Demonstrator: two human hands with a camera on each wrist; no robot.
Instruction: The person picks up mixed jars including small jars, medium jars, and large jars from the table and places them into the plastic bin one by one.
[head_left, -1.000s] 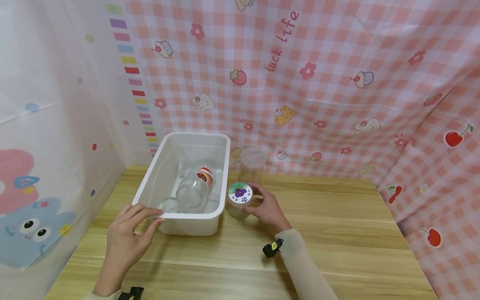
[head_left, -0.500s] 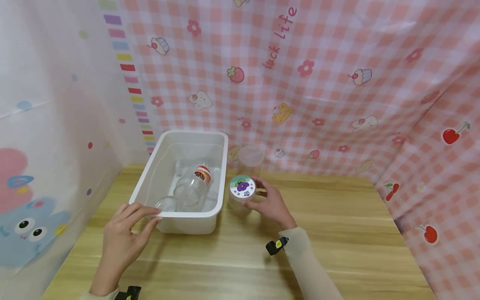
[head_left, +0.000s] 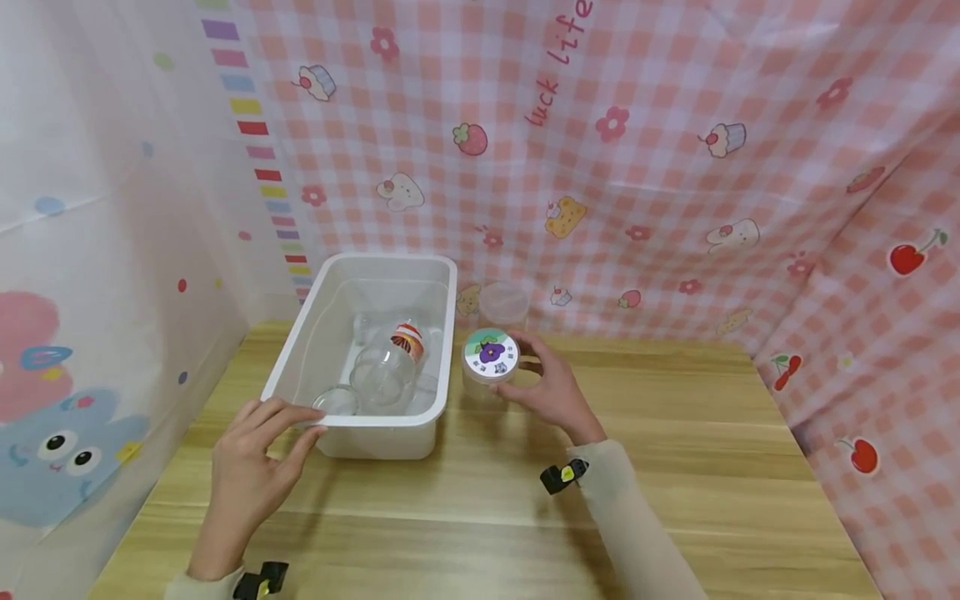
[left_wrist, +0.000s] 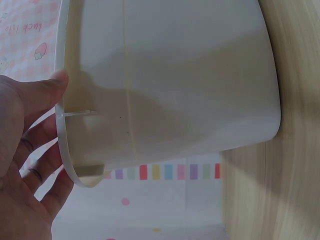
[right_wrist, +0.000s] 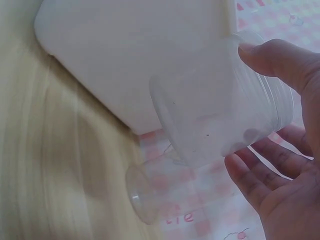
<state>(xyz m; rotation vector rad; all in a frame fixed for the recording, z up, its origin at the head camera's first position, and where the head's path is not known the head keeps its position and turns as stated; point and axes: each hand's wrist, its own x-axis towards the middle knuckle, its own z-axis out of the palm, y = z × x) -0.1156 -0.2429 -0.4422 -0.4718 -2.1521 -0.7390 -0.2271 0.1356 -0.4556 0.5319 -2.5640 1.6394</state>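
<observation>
A clear plastic jar (head_left: 480, 385) with a round white, green and purple printed lid (head_left: 491, 353) is in my right hand (head_left: 558, 392). Thumb and fingers grip it near the lid, and in the right wrist view the jar (right_wrist: 200, 110) is tilted, its base off the table. My left hand (head_left: 255, 458) pinches the near left part of the rim of a white plastic bin (head_left: 452, 325). From the left wrist, the thumb (left_wrist: 47, 92) shows on the rim's outer side. Inside the bin lie a clear bottle (head_left: 378, 375) with a red-orange label and a round clear container (head_left: 337, 401).
Behind the held jar stands another clear jar (head_left: 504, 304) with a translucent lid, close to the pink checked curtain (head_left: 637, 183). The wooden table (head_left: 675, 467) extends to the right. A white printed curtain (head_left: 112, 250) borders the left side.
My right hand has lifted the lidded jar from beside the bin, so its lid appears higher and larger. The left hand stays on the bin's rim. The head view has shifted slightly.
</observation>
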